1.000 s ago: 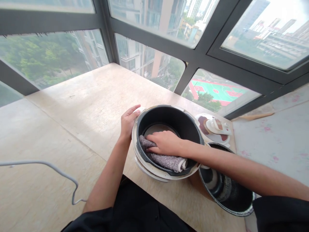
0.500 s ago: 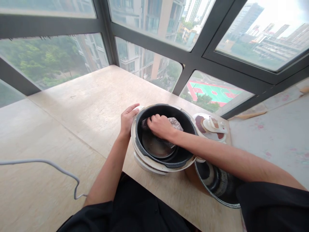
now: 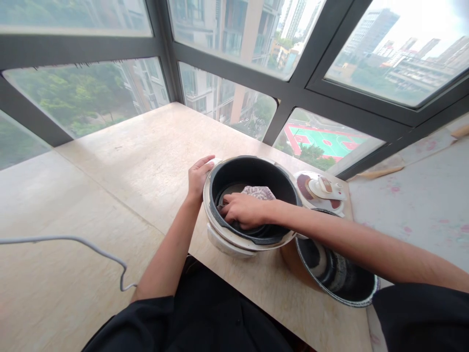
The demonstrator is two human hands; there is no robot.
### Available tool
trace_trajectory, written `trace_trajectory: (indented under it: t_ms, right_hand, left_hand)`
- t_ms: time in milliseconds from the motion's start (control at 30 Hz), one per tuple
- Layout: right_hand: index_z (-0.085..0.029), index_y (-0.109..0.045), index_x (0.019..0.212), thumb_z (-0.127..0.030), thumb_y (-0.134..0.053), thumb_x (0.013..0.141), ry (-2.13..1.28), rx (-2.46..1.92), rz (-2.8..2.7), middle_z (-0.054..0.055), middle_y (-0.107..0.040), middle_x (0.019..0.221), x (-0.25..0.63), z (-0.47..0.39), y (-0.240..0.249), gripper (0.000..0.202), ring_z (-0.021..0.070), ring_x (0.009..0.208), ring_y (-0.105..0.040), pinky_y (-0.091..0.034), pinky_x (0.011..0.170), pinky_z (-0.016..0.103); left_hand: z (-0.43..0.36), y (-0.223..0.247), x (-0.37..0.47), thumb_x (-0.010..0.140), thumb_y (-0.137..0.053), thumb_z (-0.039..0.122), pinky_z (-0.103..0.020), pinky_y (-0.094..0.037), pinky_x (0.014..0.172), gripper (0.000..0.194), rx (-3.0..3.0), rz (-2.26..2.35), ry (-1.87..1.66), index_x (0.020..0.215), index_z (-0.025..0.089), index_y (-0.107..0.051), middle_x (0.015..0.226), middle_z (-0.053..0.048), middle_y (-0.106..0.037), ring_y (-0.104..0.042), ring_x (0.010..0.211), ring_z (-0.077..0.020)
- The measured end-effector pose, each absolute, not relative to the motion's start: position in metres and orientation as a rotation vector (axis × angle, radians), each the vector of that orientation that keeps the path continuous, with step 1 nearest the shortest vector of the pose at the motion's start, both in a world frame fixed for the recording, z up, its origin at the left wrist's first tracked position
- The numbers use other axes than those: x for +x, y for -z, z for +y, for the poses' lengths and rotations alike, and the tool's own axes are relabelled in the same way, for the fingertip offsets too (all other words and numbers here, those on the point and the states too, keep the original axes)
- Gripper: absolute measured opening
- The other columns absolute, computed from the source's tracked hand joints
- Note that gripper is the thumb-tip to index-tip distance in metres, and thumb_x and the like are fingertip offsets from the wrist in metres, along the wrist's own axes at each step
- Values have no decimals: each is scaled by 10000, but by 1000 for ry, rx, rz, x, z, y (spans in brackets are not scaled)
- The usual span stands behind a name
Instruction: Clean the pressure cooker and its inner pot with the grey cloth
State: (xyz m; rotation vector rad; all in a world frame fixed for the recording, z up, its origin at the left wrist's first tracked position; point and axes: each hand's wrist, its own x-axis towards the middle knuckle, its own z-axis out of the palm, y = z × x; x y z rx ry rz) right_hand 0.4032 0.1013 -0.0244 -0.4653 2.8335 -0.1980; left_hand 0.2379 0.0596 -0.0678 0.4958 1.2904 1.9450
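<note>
A white electric pressure cooker [image 3: 230, 244] with a dark interior stands on the stone ledge. On its left side, my left hand [image 3: 200, 176] is closed around the white side handle [image 3: 216, 161]. Inside the cooker, my right hand [image 3: 244, 210] presses a patterned greyish-pink cloth [image 3: 259, 192] against the lower left of the interior. Part of the cloth sticks out behind the hand; the rest is hidden under the fingers.
The removed inner pot [image 3: 339, 274] lies tilted to the right, under my right forearm. Behind it sits the cooker's lid [image 3: 322, 190] near the wall. A grey cord [image 3: 73, 238] runs across the ledge [image 3: 120, 171] at left. Windows border the far side.
My right hand has moved with the cloth from the back of the cooker's interior toward its near left side. My left hand stays on the handle.
</note>
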Motion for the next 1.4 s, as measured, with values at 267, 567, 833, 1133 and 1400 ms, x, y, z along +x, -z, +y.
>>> trace_trajectory:
  t_ms: [267,567,833,1133,1400]
  right_hand:
    - [-277,-814,910,2,-617,771,447,-386,2517,-33,-765,1122,433,118,8,369,213,983,-544,-331,791,321]
    - [-196,-785,775,-102,-747,773,-252,56,2355,79,-746,828,431,119,9,102,228,891,-612,-356,787,361]
    - [-236,-706,621,-44,-655,791,-380,137,2758,91,-722,765,438,145,34,261,275,963,-502,-347,845,407]
    - [-143,-750,982,-132,-484,970,-462,256,2855,176,-697,1025,415,144,27,267,329,1037,-519,-372,809,437]
    - [-103,-621,1271,-130,-579,886,148,499,2988,154,-663,1196,398,143,27,388,266,1084,-591,-438,948,368]
  left_hand:
    - [60,71,236,571,-776,302,-268,-465,652,470,518,1297,-1945,1003,117,-754,770,-41,-707,-595,656,-137]
    - [59,71,236,588,-772,318,-301,-472,709,514,542,1317,-1920,1055,104,-746,794,-52,-696,-595,695,-158]
    - [59,69,237,587,-774,298,-291,-478,691,479,530,1295,-1936,1024,104,-746,826,-70,-707,-612,704,-163]
    - [60,71,236,588,-776,298,-281,-485,681,477,518,1275,-1940,1027,114,-749,815,-58,-715,-620,698,-157]
    - [60,72,235,577,-776,294,-275,-471,660,468,500,1256,-1941,1011,122,-749,761,-29,-695,-590,656,-141]
